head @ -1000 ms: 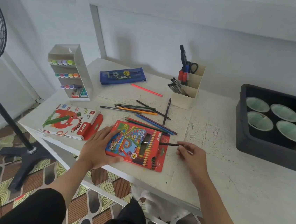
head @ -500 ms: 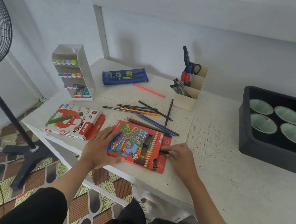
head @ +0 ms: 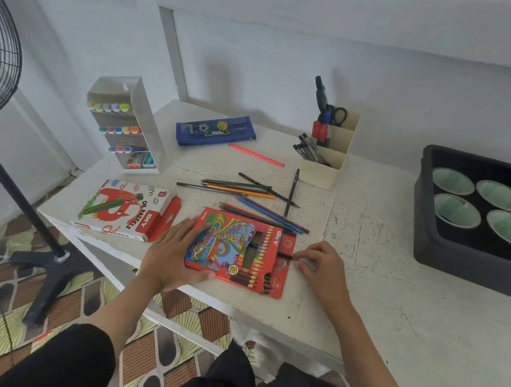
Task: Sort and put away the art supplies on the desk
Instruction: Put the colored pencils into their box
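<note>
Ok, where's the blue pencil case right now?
In the head view the pencil case lies at the back of the desk, between the marker rack on the left and the pen holder on the right.

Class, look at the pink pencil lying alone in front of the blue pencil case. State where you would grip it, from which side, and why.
Probably mid-shaft, pinched from above across its width. The pink pencil lies flat on the desk, its middle clear of the blue pencil case and the other pencils, so both long sides look free there; its thin ends offer little hold.
</note>
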Tool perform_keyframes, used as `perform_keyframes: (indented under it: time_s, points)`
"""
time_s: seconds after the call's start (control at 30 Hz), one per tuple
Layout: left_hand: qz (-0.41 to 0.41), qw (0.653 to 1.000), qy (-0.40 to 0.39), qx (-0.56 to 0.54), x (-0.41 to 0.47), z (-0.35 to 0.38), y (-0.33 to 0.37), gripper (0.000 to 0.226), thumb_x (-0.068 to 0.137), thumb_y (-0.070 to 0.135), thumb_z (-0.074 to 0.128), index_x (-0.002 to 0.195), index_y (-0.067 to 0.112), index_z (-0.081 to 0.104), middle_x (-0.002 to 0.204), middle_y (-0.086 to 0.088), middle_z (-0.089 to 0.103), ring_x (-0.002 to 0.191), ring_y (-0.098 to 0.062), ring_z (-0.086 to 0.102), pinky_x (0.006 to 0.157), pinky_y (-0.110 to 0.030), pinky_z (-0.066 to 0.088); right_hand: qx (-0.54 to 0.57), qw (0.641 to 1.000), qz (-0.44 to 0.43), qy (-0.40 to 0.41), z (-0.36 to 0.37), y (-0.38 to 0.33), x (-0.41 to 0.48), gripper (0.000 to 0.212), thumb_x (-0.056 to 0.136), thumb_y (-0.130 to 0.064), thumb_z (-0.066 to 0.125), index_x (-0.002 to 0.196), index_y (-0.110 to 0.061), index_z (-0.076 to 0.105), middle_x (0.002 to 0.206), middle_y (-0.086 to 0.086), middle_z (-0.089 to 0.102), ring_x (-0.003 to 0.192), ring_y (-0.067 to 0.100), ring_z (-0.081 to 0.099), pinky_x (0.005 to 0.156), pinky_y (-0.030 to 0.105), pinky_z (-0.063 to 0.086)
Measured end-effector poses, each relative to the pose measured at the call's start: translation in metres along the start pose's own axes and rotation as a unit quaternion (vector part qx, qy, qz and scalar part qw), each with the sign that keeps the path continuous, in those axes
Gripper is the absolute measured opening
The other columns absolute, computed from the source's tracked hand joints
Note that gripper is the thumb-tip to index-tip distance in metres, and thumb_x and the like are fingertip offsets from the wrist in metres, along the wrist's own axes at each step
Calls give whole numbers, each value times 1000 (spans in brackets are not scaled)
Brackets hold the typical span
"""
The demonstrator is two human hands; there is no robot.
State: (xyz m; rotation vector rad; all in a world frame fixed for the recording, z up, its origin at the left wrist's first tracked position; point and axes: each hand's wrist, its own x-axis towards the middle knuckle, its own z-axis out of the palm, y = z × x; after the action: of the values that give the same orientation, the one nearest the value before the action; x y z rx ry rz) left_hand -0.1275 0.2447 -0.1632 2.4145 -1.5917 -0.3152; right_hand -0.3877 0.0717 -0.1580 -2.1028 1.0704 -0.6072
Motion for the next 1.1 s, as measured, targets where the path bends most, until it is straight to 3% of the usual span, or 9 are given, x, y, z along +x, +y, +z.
perform_keyframes:
  time_s: [0.1, 0.23, 0.4, 0.5, 0.7, 0.8, 0.87, 0.93, 1.1]
  points:
    - [-1, 1000, -3, 6, 0, -1, 0, 116, 47, 102, 21, 146, 43, 11, 158, 10, 12, 145, -15, 13, 115, -38, 13, -12, 1000, 6, 1, 4, -3, 1, 12, 79, -7, 72, 91, -10, 75, 92, -3, 50, 92, 11, 44, 74, 4, 33]
    - [-2, 1000, -1, 1, 0, -1, 0, 117, 47, 102, 22, 147, 41, 13, 158, 10, 13, 145, -16, 14, 115, -41, 16, -20, 1000, -14, 5, 13, -11, -2, 13, 77, -14, 75, 89, -17, 76, 102, -5, 52, 99, 9, 34, 88, 24, 36]
    - [-4, 1000, -1, 2, -1, -2, 2, 118, 47, 102, 22, 147, 41, 14, 158, 10, 14, 145, -16, 14, 115, -42, 16, -22, 1000, 8, 0, 19, -18, -6, 11, 72, -22, 79, 82, -27, 76, 122, -12, 50, 112, 8, 26, 97, 34, 31]
    - [-4, 1000, 0, 0, -1, -2, 1, 117, 47, 102, 23, 147, 41, 15, 158, 10, 14, 145, -16, 14, 115, -42, 18, -20, 999, 21, -22, 20, -19, -9, 12, 71, -25, 79, 82, -29, 76, 127, -15, 48, 119, 11, 25, 99, 32, 27]
    - [-2, 1000, 6, -5, 0, -1, 2, 116, 47, 102, 23, 146, 42, 15, 157, 10, 16, 144, -15, 16, 115, -41, 19, -39, 996, 17, -74, 15, -20, -9, 19, 72, -30, 78, 87, -38, 72, 126, -25, 45, 120, 10, 23, 98, 32, 19]
    - [-1, 1000, 8, -12, -1, -1, 2, 116, 47, 102, 23, 146, 41, 15, 157, 8, 17, 144, -16, 17, 115, -41, 18, 28, 995, 25, -96, 1, -20, 1, 39, 72, -24, 79, 84, -51, 53, 112, -14, 63, 114, 10, 27, 102, 36, 28]
    - [1, 1000, 11, -14, -1, 0, 2, 115, 48, 102, 24, 146, 42, 15, 157, 7, 18, 144, -17, 18, 115, -41, 17, 56, 995, 37, -76, -10, -17, 12, 30, 72, -23, 78, 81, -45, 61, 114, -10, 63, 107, 9, 28, 98, 33, 31]
    - [0, 1000, 4, -10, 0, 2, 0, 112, 48, 102, 24, 144, 45, 11, 157, 8, 16, 144, -17, 17, 115, -39, 15, 27, 997, 47, -48, -22, -11, 28, 11, 75, -26, 76, 86, -27, 74, 115, -13, 58, 105, 8, 28, 90, 27, 29]
    - [1, 1000, -1, -5, 3, 6, -7, 111, 50, 101, 28, 145, 47, 10, 158, 10, 12, 145, -15, 14, 116, -37, 11, -31, 997, 69, -11, -36, -19, 71, 25, 90, -35, 61, 91, -15, 75, 105, 1, 59, 112, 17, 35, 83, 28, 28]
